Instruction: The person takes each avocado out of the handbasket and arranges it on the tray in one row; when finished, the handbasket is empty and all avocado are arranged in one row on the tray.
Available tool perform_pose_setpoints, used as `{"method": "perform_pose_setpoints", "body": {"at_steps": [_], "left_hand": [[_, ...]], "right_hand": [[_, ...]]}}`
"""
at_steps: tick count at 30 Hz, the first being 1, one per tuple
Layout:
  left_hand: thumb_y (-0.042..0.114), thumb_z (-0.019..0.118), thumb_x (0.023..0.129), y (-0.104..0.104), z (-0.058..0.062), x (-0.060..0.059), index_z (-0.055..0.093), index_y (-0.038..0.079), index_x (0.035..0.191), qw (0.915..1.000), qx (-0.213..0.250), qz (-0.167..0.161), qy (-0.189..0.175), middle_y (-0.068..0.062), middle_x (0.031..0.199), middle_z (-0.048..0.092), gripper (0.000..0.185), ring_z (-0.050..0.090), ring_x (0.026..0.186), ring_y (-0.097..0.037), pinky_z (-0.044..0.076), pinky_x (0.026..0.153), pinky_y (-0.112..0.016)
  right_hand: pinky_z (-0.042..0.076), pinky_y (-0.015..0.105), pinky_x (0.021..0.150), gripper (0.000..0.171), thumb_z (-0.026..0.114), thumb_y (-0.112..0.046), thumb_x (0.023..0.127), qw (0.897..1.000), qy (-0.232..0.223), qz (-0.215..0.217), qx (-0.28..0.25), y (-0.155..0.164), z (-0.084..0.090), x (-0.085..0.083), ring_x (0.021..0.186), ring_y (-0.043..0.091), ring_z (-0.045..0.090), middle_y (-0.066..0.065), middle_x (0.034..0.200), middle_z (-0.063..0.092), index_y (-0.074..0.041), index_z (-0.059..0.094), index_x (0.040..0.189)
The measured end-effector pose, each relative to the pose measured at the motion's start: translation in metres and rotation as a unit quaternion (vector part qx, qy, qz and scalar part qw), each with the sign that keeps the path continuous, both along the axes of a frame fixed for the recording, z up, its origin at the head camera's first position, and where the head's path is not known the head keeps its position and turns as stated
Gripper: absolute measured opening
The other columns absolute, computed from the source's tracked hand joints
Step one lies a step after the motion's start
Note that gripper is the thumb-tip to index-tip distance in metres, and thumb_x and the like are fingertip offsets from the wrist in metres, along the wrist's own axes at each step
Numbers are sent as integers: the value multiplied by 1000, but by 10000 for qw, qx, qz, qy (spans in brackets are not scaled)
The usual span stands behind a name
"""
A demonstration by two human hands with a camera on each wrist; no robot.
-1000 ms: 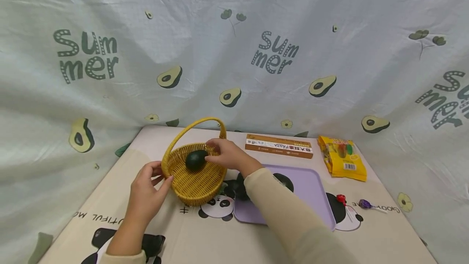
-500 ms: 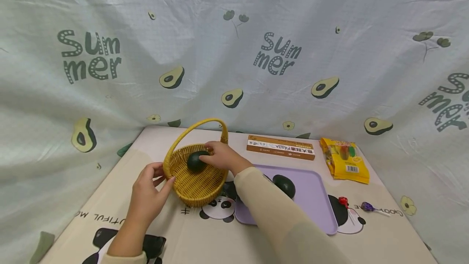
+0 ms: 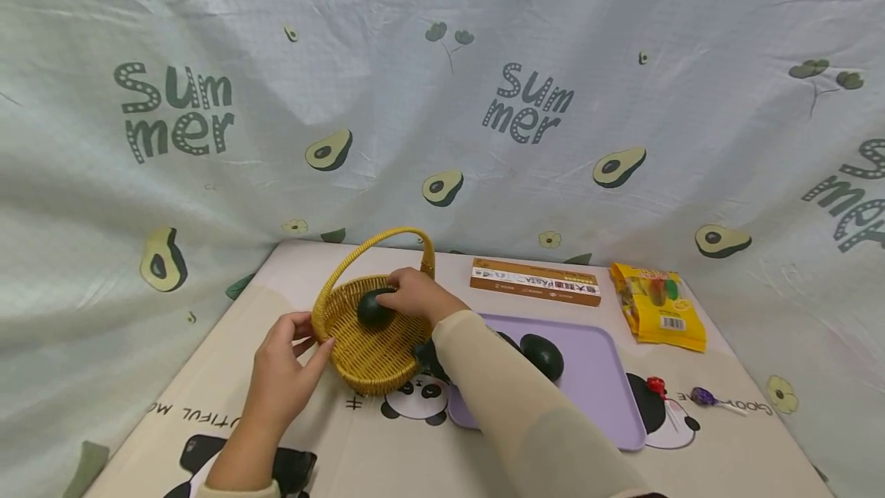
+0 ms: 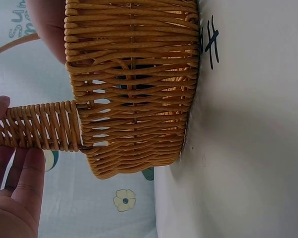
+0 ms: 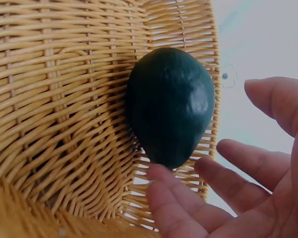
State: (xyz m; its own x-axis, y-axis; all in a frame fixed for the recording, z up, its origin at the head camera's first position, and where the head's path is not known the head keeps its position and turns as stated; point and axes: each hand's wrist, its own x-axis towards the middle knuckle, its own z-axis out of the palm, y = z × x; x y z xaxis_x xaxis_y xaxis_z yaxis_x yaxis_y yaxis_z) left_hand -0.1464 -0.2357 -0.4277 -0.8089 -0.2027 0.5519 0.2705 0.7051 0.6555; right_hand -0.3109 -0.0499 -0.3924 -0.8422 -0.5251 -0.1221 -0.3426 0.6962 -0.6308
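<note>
A yellow wicker basket (image 3: 373, 363) with a tall arched handle stands on the table. Inside it, against the far wall, lies a dark green avocado (image 5: 171, 104). My left hand (image 3: 283, 371) pinches the basket handle near its base, with thumb and fingers on opposite sides in the left wrist view. Over the basket's right rim reaches my right hand (image 3: 418, 297). Its fingers are spread and relaxed in the right wrist view, fingertips right at the avocado's narrow end, the thumb apart from it.
A lilac tray (image 3: 601, 406) right of the basket bears another avocado (image 3: 542, 356) and a dark one mostly hidden by my right sleeve. Behind are a pasta box (image 3: 535, 283) and a yellow candy bag (image 3: 660, 310). Red (image 3: 655, 386) and purple lollipops (image 3: 702, 396) lie at right.
My right hand has shifted slightly left over the basket's avocado, and its sleeve uncovers more of the avocado on the tray. My left hand stays at the handle.
</note>
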Motion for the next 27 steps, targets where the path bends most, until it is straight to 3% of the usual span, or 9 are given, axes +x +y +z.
{"method": "perform_pose_setpoints", "body": {"at_steps": [10,18,27], "left_hand": [[-1,80,86,3,0,0,57,0,122,9999,108,-29,-103,-14,115,63,43,70,107,-33,63,90,-46],[-1,80,86,1,1,2,57,0,122,9998,161,-40,-137,-13,116,63,43,70,108,-33,62,90,-45],[-2,80,85,0,1,1,57,-1,121,9999,86,-19,-134,-14,115,62,43,70,107,-34,62,89,-47]], "right_hand": [[55,38,107,53,67,-37,99,9998,-173,-69,19,-10,-4,-7,126,22,61,7,142,62,-11,59,145],[62,31,86,38,76,-30,94,9995,-213,-194,-132,-21,-13,-9,94,14,68,5,111,74,-8,73,124],[61,33,92,43,86,-33,85,9983,-447,-379,19,-32,-12,-9,97,14,68,0,108,74,-10,76,120]]}}
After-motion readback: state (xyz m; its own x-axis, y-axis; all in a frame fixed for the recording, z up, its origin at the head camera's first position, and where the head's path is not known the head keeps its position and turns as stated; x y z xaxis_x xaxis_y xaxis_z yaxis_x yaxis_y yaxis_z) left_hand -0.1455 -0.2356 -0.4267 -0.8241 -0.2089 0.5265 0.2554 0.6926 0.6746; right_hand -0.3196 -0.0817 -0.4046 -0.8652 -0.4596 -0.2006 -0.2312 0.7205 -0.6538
